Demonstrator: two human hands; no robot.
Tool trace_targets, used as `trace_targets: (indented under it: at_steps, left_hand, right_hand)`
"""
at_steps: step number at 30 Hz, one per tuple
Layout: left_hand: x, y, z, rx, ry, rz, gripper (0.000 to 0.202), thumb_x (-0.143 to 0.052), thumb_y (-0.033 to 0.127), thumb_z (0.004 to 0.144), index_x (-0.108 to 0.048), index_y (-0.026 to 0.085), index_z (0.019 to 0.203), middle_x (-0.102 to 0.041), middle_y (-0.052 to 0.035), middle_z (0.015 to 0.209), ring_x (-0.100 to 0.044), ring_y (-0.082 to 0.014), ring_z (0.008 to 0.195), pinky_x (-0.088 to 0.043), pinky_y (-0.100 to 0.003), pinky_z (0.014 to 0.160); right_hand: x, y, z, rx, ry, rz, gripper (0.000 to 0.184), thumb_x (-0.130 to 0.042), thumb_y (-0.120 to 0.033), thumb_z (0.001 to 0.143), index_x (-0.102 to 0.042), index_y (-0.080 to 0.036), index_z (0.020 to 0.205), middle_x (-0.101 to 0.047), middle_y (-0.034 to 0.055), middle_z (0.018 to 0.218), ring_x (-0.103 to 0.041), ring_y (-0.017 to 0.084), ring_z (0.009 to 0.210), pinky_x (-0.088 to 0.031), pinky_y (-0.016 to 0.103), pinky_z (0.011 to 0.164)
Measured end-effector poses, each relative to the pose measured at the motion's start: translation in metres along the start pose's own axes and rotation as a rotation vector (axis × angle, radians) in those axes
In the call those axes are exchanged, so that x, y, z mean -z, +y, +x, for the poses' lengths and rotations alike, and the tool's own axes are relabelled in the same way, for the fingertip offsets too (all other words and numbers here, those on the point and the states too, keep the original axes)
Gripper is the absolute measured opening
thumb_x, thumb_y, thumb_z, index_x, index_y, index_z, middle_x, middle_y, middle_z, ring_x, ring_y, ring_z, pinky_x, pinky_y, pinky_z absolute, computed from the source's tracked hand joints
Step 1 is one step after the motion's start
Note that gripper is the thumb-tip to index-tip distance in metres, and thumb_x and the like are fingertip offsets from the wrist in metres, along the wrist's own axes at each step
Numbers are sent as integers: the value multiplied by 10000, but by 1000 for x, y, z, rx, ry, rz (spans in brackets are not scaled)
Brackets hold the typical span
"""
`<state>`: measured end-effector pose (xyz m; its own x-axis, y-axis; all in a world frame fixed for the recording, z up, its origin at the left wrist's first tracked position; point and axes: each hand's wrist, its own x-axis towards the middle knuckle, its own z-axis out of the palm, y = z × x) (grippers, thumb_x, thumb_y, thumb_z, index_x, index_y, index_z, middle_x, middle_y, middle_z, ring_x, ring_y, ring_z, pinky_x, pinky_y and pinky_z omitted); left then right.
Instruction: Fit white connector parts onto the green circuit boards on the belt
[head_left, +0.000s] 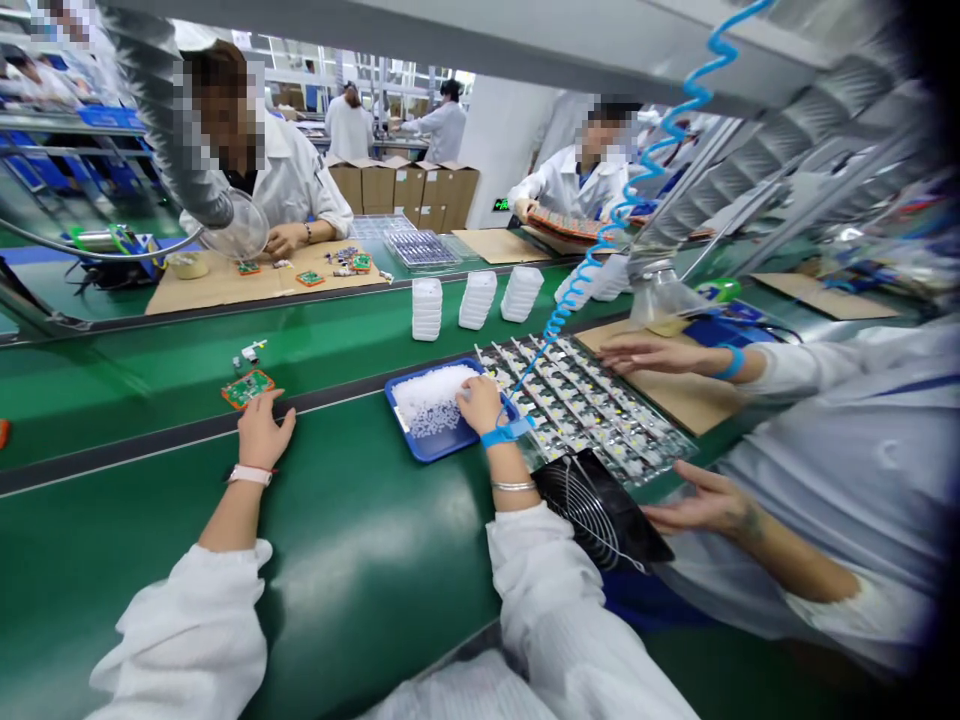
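Observation:
My left hand [264, 432] lies at the dark edge strip of the conveyor belt, thumb spread and fingers stretched toward a green circuit board [253, 385] with an orange rim. Its fingertips are at the board's near edge; whether they touch it I cannot tell. Small white and metal parts [251, 354] lie just beyond the board. My right hand [480, 403], wearing a blue wrist strap [508, 431], is over the right side of a blue tray [429, 453] of small white pieces [433, 412]. Its fingers are bent together; anything between them is too small to make out.
A clear tray of white parts [592, 410] and a black fan [600, 510] stand to the right, near a co-worker's hands [709, 500]. Stacked white trays [427, 310] stand on the belt. A blue coiled cord [615, 220] hangs across. Another person sits opposite.

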<state>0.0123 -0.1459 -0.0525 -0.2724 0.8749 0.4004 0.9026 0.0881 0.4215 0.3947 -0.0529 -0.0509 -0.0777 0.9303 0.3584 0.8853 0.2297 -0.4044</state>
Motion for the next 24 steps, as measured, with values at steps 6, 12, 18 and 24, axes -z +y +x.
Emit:
trace_targets:
  at_steps: [6,12,18,24]
  left_hand:
    - [10,8,-32,-100,-36,-68,367,-466,391,818,-535,187,1115,-579,-109,1142,-532,-276,1093,-416,-420,957]
    - [23,7,-57,-102,-47,-91,347,-452,423,828,-546,192,1068,-607,-112,1099,-557,-284,1055,-429,-431,941]
    - [30,6,-69,-70,-78,-107,352,-462,452,822,-555,205,1056,-615,-96,1097,-571,-274,1040,-437,-418,934]
    - [28,5,-68,-95,-104,-98,366,-452,457,830,-564,188,1051,-617,-98,1101,-572,-269,1029,-441,-414,921]
  right_hand:
    - [-5,1,6,20,6,-10,113,-499,-109,741,-591,-136,800,-566,99,834,-498,213,821,-391,331,767]
    - [-4,2,4,29,6,-15,161,-453,-111,774,-605,-147,811,-596,96,806,-523,214,799,-391,320,743]
    - [-3,1,3,12,9,-1,179,-449,-107,770,-616,-149,819,-623,98,797,-548,211,783,-401,313,732]
    - [7,2,2,-18,4,19,182,-444,-135,786,-624,-149,810,-638,99,789,-569,199,756,-423,299,719]
